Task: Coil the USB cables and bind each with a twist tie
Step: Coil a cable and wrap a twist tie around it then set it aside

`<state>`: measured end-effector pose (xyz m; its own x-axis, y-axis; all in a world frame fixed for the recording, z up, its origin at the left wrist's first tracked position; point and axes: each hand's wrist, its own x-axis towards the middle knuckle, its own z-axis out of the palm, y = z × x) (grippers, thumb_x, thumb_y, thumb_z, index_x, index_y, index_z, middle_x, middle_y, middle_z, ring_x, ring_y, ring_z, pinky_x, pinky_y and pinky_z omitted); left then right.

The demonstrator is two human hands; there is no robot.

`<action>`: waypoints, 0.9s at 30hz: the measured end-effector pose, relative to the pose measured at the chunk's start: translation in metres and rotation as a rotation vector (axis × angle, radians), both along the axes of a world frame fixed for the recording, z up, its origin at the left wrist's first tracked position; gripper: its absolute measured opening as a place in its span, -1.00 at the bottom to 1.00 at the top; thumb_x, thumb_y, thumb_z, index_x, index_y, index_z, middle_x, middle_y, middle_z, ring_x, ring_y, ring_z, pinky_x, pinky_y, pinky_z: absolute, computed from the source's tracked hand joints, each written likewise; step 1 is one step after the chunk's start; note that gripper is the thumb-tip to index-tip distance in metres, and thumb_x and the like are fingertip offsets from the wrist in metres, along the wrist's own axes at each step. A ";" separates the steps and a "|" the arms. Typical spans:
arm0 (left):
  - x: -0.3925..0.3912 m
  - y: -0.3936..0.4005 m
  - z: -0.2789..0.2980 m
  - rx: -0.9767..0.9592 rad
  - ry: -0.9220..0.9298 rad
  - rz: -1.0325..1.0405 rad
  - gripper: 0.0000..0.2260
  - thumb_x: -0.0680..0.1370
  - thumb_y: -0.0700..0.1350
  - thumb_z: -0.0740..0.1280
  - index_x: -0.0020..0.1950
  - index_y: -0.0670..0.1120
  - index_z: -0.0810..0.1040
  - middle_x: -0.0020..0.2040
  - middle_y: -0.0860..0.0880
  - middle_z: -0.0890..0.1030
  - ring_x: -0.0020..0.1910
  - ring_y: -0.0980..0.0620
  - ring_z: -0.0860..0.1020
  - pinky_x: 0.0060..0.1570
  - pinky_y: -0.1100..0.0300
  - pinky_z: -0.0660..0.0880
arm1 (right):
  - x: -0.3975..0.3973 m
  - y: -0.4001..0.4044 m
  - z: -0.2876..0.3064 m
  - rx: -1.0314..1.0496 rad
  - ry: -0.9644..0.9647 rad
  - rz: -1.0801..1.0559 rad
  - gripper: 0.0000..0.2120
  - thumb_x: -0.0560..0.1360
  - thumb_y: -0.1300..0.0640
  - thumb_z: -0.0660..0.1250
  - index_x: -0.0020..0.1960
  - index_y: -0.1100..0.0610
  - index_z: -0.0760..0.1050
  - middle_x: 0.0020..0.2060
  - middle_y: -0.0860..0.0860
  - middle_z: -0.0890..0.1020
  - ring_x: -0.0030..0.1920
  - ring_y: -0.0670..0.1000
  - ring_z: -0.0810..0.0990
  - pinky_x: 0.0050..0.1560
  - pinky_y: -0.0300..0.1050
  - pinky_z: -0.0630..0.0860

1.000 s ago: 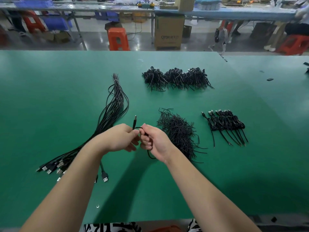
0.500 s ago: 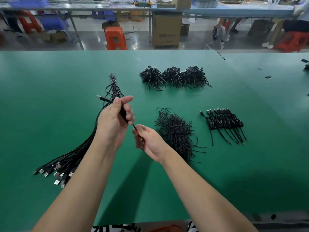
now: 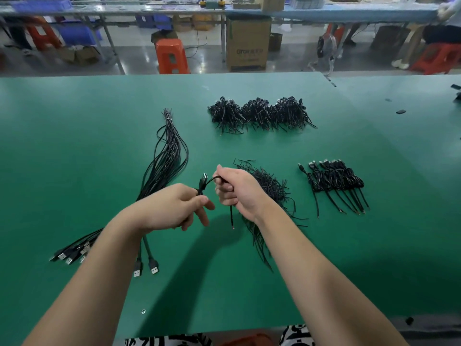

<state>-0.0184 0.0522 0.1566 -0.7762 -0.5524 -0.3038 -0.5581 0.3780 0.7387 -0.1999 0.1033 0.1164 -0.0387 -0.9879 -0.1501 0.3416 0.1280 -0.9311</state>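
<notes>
Both hands hold one black USB cable [image 3: 205, 182] above the green table [image 3: 74, 151]. My left hand [image 3: 172, 208] pinches the cable just below its plug, which points up. My right hand [image 3: 237, 191] grips folded loops of the same cable in a fist, and the bare wire end hangs down below it. A bundle of uncoiled USB cables [image 3: 162, 168] lies to the left, plugs toward me. A loose pile of black twist ties [image 3: 269, 188] lies behind my right hand. Several coiled, tied cables [image 3: 334, 181] lie in a row at the right.
Three heaps of bound cables [image 3: 259, 114] sit farther back on the table. Beyond the far edge stand an orange stool [image 3: 171, 56], a cardboard box [image 3: 248, 43] and another workbench. A small screw-like bit [image 3: 143, 311] lies near the front edge.
My left hand has come down and toward my right hand, with the plug now pointing up between them. My right hand has gathered more cable into its fist, leaving a short tail hanging.
</notes>
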 end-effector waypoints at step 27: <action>-0.032 -0.001 -0.015 0.703 1.054 0.601 -0.76 0.62 -0.10 0.23 -0.02 -0.24 0.61 -0.41 0.04 0.31 -0.43 0.08 0.36 -0.44 0.23 0.36 | 0.034 0.024 -0.012 -0.171 0.381 0.025 -0.82 0.67 0.32 0.14 0.12 0.11 0.47 -0.14 0.03 0.61 -0.21 0.03 0.61 0.06 -0.01 0.60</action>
